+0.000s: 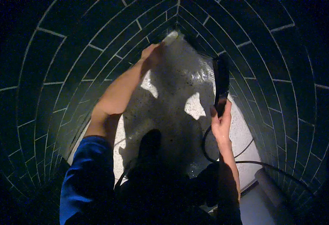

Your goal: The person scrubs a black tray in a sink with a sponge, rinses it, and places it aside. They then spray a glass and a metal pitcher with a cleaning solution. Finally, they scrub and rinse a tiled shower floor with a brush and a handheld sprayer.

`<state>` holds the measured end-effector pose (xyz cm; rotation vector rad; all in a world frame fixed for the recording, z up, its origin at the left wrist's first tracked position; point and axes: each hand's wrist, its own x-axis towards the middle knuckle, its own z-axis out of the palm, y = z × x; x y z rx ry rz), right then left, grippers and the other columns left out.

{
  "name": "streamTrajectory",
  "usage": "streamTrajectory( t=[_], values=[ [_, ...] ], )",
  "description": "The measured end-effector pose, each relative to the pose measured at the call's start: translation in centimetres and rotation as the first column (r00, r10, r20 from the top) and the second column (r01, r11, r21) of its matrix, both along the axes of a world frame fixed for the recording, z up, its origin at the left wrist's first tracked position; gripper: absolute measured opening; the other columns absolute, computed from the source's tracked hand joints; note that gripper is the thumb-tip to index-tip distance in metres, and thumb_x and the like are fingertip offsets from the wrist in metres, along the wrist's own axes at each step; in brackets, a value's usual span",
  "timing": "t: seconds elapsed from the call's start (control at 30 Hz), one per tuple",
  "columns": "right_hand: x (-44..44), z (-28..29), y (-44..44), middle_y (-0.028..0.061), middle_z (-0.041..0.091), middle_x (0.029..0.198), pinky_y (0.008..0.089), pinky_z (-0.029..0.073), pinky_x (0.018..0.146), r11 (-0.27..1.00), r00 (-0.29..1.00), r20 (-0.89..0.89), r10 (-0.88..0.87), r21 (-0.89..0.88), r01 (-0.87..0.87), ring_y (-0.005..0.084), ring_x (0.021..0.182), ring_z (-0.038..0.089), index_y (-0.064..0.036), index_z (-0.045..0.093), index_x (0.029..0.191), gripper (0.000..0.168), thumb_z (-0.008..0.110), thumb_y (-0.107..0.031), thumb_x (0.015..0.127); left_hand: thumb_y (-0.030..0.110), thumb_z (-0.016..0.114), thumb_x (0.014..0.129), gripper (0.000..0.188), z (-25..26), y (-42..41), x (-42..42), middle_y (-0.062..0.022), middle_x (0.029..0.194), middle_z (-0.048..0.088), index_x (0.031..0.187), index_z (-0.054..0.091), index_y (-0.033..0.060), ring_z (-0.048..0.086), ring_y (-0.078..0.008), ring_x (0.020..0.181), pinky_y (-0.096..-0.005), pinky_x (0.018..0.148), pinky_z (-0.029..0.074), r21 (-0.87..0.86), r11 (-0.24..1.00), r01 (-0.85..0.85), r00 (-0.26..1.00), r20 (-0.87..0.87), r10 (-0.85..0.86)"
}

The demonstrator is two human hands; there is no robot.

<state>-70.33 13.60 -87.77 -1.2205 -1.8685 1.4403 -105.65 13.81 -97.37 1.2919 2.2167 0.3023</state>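
Reaching forward to the left of the corner, my left hand [152, 53] is low by the wet floor [164, 107]. A pale, bright patch [171, 37] shows just past its fingers, and whether that is a held thing or lit floor is unclear. My right hand [222, 121] is closed around the lower end of a long black handheld tool [221, 80], which points forward along the right wall. A thin black hose or cable [205, 146] loops below this hand. Rippled, shiny water [201, 74] lies left of the tool.
Dark brick-patterned tile walls [77, 64] [265, 62] with light joints meet at the corner ahead. The black line [279, 168] runs off to the right. A grey cylindrical object [268, 185] lies at lower right. My dark shoe [150, 140] stands on the floor.
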Motion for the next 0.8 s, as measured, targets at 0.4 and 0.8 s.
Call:
streamTrajectory(
  t=[0.4, 0.8],
  values=[
    [-1.0, 0.7, -0.7, 0.0041, 0.047, 0.092, 0.0245, 0.038, 0.077, 0.999, 1.000, -0.014, 0.001, -0.041, -0.002, 0.0132, 0.084, 0.045, -0.004, 0.042, 0.117, 0.036, 0.059, -0.004, 0.085, 0.027, 0.044, 0.089, 0.027, -9.6, -3.5, -3.6, -0.0177, 0.089, 0.064, 0.103, 0.059, 0.0112, 0.061, -0.0353, 0.088, -0.0438, 0.075, 0.048, 0.289, 0.900, -0.326, 0.920, 0.314, 0.233],
    [-1.7, -0.2, 0.4, 0.0096, 0.054, 0.094, 0.0289, 0.042, 0.078, 0.998, 0.999, 0.001, -0.044, 0.045, 0.044, 0.0179, 0.085, 0.051, -0.003, 0.042, 0.120, 0.041, 0.060, -0.010, 0.084, 0.022, 0.045, 0.087, 0.027, -0.9, -0.6, 0.6, -0.0168, 0.089, 0.065, 0.108, 0.058, 0.0111, 0.062, -0.0390, 0.083, -0.0466, 0.070, 0.051, -0.008, 0.989, 0.147, 0.958, -0.246, -0.145]
  ],
)
